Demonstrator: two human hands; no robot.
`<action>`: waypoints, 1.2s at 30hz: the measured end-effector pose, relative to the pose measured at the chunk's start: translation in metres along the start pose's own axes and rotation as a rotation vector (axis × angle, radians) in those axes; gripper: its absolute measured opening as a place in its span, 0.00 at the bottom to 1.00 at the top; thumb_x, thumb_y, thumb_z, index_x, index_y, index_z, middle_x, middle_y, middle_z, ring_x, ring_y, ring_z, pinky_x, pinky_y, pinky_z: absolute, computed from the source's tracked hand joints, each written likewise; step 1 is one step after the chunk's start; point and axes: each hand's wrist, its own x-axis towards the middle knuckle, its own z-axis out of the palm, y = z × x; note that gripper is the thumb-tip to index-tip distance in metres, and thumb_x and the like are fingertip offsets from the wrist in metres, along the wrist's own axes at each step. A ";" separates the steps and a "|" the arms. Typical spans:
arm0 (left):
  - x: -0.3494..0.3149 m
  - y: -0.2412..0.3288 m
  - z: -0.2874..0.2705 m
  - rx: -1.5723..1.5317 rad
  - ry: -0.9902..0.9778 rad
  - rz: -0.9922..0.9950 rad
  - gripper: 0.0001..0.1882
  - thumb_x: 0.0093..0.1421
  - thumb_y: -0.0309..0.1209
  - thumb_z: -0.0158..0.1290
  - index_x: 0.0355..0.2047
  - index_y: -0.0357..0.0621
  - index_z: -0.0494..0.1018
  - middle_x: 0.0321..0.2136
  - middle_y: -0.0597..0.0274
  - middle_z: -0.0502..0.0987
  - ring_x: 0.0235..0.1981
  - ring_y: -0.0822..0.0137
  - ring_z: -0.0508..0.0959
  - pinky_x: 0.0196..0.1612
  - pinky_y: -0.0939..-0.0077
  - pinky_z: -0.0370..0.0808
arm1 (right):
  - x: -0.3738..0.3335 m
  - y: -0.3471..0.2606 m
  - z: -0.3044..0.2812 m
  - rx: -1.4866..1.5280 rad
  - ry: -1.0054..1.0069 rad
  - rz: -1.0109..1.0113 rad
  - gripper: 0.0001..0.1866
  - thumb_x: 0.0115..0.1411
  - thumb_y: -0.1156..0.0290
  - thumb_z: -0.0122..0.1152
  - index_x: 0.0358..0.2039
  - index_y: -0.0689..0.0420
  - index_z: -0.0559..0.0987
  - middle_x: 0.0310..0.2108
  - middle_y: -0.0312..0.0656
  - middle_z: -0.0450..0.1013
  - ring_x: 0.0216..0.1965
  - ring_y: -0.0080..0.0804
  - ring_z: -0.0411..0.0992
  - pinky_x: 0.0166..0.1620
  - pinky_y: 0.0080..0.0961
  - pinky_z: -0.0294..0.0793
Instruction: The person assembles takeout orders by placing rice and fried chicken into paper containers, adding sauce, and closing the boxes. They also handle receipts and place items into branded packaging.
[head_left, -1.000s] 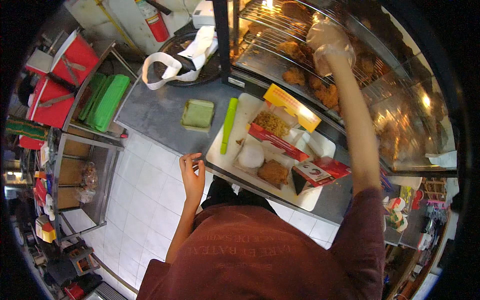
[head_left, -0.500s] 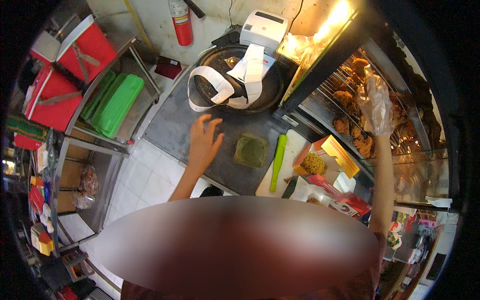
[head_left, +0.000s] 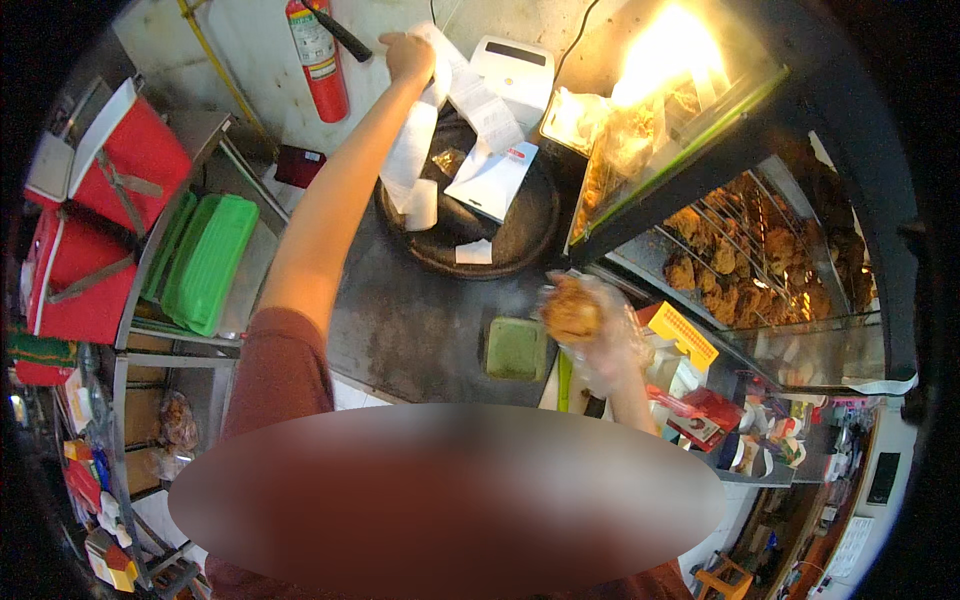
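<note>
My left hand (head_left: pixel 408 58) is stretched up by the wall, closed on a long white paper strip (head_left: pixel 412 150), which hangs down over a round black tray (head_left: pixel 420 255). A white printer (head_left: pixel 515 72) stands beside the strip. In a clear plastic glove, my right hand (head_left: pixel 612 352) grips a piece of fried chicken (head_left: pixel 573 308) above the counter, slightly blurred. Just left of it lies a shallow green square dish (head_left: pixel 515 348). A yellow carton (head_left: pixel 682 333) is partly hidden behind that hand. Below the glove, part of a lime-green handle (head_left: pixel 565 382) shows.
A lit glass cabinet (head_left: pixel 645 240) with racks of fried chicken (head_left: pixel 760 255) takes up the right. Green lidded bins (head_left: pixel 208 262) and red boxes (head_left: pixel 130 150) sit on shelving at left. A fire extinguisher (head_left: pixel 320 70) hangs on the wall. The grey counter (head_left: pixel 400 310) lies between.
My left hand has reached up from above the counter and lifted the paper strip. My right hand has come out of the cabinet, moving left over the counter with a fried chicken piece.
</note>
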 end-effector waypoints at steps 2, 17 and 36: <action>0.027 0.002 0.024 -0.120 0.051 0.121 0.28 0.55 0.29 0.47 0.50 0.24 0.50 0.36 0.26 0.71 0.40 0.37 0.74 0.45 0.56 0.71 | 0.047 0.019 0.008 0.020 0.006 -0.047 0.19 0.54 0.61 0.60 0.43 0.56 0.73 0.37 0.40 0.73 0.38 0.31 0.73 0.42 0.29 0.74; -0.138 -0.116 -0.161 -0.240 -0.460 0.116 0.24 0.61 0.29 0.50 0.57 0.44 0.58 0.49 0.53 0.69 0.47 0.64 0.73 0.47 0.71 0.71 | 0.211 0.079 0.081 -1.307 -0.157 -0.675 0.28 0.55 0.71 0.54 0.57 0.56 0.62 0.46 0.53 0.69 0.47 0.51 0.68 0.47 0.41 0.70; -0.413 -0.189 -0.380 0.017 0.105 -0.581 0.12 0.65 0.26 0.41 0.47 0.41 0.66 0.36 0.59 0.72 0.31 0.72 0.74 0.34 0.78 0.73 | 0.206 0.011 0.109 -1.331 -0.157 -1.108 0.41 0.46 0.64 0.68 0.59 0.58 0.59 0.56 0.50 0.63 0.58 0.44 0.60 0.60 0.35 0.57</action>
